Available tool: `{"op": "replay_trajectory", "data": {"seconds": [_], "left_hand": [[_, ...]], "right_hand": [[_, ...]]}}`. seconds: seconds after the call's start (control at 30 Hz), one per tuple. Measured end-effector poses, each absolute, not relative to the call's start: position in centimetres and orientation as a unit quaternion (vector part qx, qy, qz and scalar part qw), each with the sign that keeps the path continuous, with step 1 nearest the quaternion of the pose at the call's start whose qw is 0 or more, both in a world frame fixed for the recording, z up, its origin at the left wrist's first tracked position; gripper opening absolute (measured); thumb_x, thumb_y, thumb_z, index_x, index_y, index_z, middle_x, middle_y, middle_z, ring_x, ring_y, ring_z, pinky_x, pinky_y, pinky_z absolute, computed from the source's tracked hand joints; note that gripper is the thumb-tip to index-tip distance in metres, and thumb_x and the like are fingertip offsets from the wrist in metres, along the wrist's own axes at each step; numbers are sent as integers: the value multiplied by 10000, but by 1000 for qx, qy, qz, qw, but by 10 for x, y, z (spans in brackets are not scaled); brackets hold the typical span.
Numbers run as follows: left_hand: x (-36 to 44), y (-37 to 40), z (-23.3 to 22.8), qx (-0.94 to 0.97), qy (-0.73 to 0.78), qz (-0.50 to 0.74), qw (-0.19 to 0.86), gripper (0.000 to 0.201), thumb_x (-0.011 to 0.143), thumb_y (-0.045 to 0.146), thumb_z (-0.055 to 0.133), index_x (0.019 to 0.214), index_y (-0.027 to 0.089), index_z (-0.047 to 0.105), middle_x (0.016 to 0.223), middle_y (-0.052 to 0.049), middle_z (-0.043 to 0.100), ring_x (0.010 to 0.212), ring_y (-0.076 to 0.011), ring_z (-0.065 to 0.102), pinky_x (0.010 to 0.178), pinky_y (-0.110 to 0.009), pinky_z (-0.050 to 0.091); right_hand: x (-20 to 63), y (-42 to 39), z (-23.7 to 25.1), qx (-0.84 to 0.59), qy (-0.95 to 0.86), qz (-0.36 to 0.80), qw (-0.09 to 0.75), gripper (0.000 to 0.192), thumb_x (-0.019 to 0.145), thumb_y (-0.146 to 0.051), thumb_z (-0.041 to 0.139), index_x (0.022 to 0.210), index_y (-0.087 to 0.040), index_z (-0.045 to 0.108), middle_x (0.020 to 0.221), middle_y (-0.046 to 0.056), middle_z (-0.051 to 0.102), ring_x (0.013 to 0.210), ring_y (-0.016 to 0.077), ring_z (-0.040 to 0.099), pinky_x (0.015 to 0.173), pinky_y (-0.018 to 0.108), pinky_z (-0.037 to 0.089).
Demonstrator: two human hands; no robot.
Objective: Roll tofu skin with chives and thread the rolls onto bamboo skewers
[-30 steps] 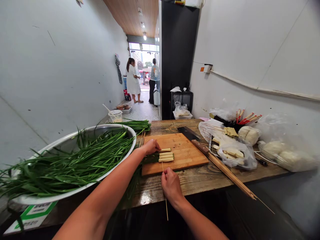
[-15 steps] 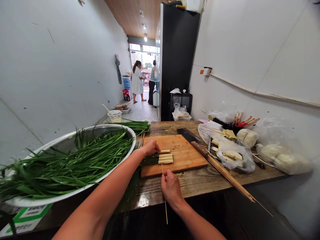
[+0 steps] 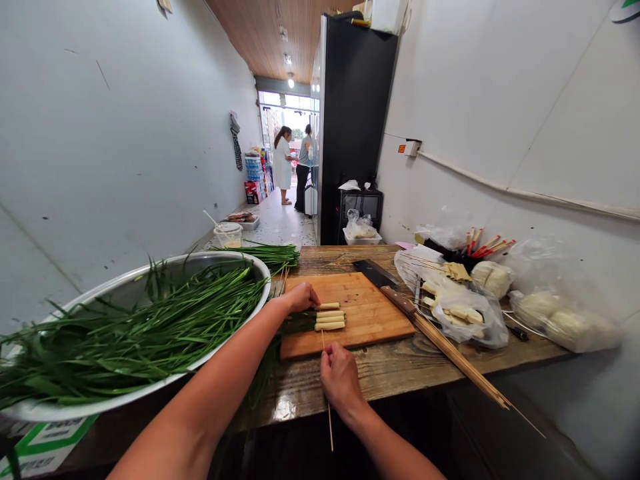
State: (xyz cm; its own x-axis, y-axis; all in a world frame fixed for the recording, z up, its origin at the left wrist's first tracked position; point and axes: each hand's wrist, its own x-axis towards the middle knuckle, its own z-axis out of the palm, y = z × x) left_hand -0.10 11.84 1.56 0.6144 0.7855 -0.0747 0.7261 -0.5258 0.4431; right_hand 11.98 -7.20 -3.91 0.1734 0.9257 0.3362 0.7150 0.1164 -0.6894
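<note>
My right hand point(image 3: 341, 375) is closed around a thin bamboo skewer point(image 3: 330, 427), its tip pointing up at the lowest of several pale tofu-skin rolls point(image 3: 330, 326). Three of these rolls lie side by side on the wooden cutting board point(image 3: 370, 301), with green chive stalks sticking out at their left. Just above them is a separate roll point(image 3: 330, 306), and the fingers of my left hand point(image 3: 303, 297) pinch its left end. Whether the skewer tip touches the lowest roll I cannot tell.
A big metal basin point(image 3: 265, 280) of chives stands left. On the right are a cleaver point(image 3: 400, 299), a bundle of skewers point(image 3: 460, 360), and plastic bags with pale food point(image 3: 465, 313). Chives point(image 3: 275, 253) lie behind the board. Two people stand by the far doorway.
Both hands keep nearly the same pose over the board. The view has shifted slightly. In the background, the person in white has turned and stands closer to the other person.
</note>
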Motion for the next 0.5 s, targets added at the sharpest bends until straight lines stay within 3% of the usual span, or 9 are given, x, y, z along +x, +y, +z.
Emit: {"op": "replay_trajectory", "data": {"seconds": [0.5], "left_hand": [[-2,120,14,873,432,72,216,230,670,114,602,840,170,747,791,-30,730,712,-150,638,620,-176,440]], "right_hand": [[117,-68,-41,-652,-626,130,408,172,786,-111,426,718,-165,575,602,22,628,544,135,587,527,210,335]]}}
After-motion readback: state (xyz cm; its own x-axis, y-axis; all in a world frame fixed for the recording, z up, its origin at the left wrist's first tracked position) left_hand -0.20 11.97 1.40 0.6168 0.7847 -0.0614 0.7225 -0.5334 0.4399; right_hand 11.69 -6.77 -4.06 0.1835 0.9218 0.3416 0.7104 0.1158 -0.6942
